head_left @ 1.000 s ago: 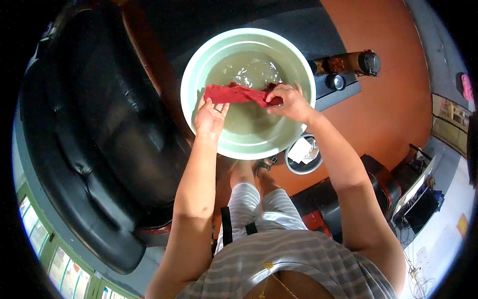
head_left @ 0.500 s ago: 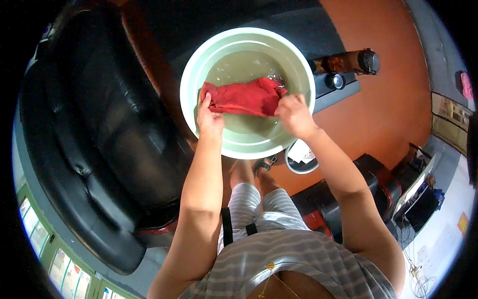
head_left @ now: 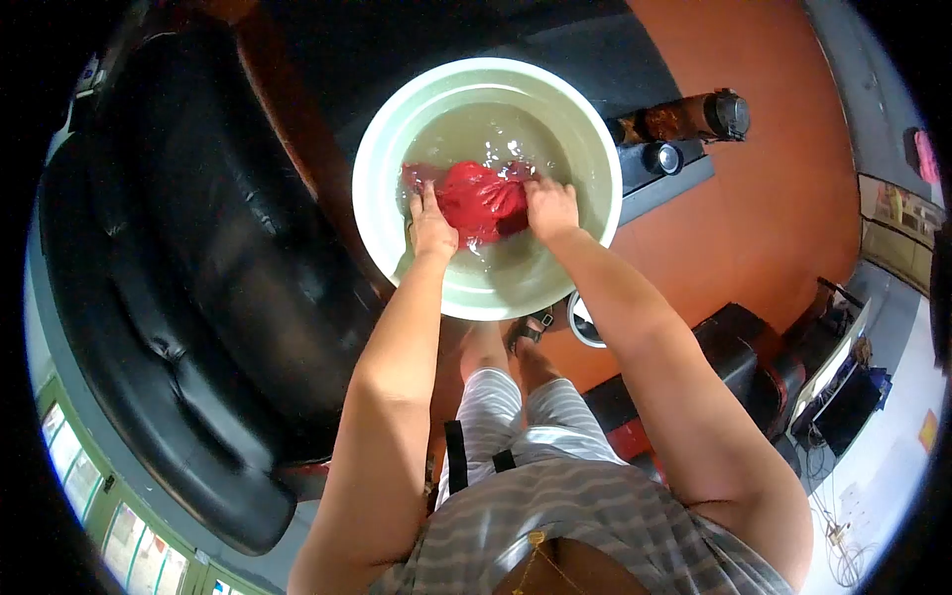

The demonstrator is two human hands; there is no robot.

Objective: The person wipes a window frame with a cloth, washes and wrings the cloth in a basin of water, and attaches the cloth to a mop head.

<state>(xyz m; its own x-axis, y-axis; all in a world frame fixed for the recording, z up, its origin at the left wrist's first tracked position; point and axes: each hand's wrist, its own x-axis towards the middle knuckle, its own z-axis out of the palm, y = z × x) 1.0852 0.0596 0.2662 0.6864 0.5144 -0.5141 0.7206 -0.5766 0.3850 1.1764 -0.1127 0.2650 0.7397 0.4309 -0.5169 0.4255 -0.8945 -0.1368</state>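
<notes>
Lying partly submerged, one red cloth (head_left: 481, 201), bunched into a rounded mound, is contained in cloudy water (head_left: 461, 129) near the middle of a round, pale green basin (head_left: 486, 299). Left hand (head_left: 433, 230): placed at the cloth's left side, fingers extended and directed forward; whether the cloth is gripped cannot be told. Right hand (head_left: 553, 206): placed at the cloth's right end, fingers bent, tips partly hidden; a firm hold cannot be confirmed. Beyond the basin, a dark bench (head_left: 570, 50) is seen. Right of the basin: one dark, capped cylindrical bottle (head_left: 674, 121), laid out lengthwise in view, with one small round black item (head_left: 662, 158) just beside it. Left: one black padded sofa (head_left: 149, 278). Below right: one pale-rimmed container (head_left: 574, 319), partly covered by the right forearm.
</notes>
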